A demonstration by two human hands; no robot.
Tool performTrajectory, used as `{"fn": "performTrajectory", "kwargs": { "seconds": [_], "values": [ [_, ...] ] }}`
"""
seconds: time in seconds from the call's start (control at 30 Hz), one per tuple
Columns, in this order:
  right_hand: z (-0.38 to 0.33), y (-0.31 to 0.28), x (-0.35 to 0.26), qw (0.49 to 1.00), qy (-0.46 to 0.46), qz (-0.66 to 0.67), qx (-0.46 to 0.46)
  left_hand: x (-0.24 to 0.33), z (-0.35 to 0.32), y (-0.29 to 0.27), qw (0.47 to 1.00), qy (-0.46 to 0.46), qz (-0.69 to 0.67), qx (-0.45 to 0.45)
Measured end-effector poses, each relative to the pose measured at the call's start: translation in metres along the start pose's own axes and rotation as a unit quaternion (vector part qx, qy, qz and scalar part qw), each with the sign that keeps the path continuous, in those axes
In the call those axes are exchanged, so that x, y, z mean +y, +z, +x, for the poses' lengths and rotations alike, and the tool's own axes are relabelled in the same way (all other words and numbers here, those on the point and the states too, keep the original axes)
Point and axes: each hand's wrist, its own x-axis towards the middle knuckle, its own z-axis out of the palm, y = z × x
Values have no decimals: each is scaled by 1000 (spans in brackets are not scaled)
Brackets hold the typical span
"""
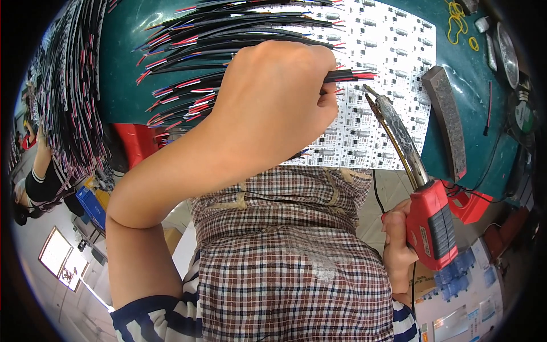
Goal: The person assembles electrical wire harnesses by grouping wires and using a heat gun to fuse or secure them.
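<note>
My left hand (279,97) is closed on a black cable (342,76) whose red and white stripped wire ends point right, just above a white circuit board panel (399,62). Wrapped round the red and black handle of a soldering gun (434,225) is my right hand (399,239), down at the table's near edge. The gun's metal tip reaches up over the panel, close below the wire ends and apart from them. Several black cables (250,25) lie in rows with their right ends on the panel. My left hand hides part of the panel and some cables.
A grey metal bar (447,122) lies along the panel's right side on the green table (128,62). A big bundle of cables (68,85) hangs at the left. Yellow rubber bands (456,23) sit at the back right. Another person (43,182) is at the far left.
</note>
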Motion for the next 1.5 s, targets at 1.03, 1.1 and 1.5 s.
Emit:
{"fn": "performTrajectory", "kwargs": {
  "seconds": [1.03, 1.1, 1.5],
  "values": [
    [-13, -9, 0, 998, -8, -44, -42, 6, -24, -1, 995, -4, -102, 9],
    [-16, -9, 3, 998, -6, -45, -38, 3, -28, 1, 996, -8, -93, -4],
    [-24, -3, 2, 997, 50, -37, -35, 11, -31, 13, 996, -50, -65, 35]
  ]
}}
